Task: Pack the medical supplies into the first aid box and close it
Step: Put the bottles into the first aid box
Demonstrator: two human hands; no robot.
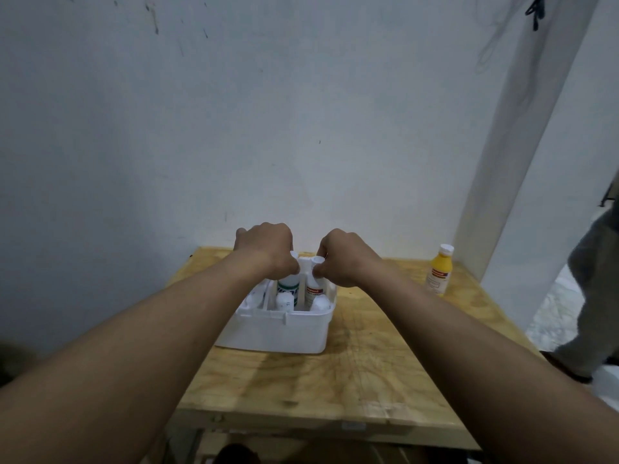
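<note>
Gripping upright bottles in the open first aid box [288, 333]: left hand [268, 249] green-labelled bottle [288, 286], right hand [341, 259] red-labelled bottle [314, 288] (yellow bottle [439, 271] stands apart on tabletop [368, 363])

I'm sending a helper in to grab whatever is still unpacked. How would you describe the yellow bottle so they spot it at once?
Start at the plywood table against the white wall. The yellow bottle stands upright, alone near the far right corner, well apart from the white box. Unlike the white bottles in the box, it has yellow contents, a white cap and an orange label.
</note>
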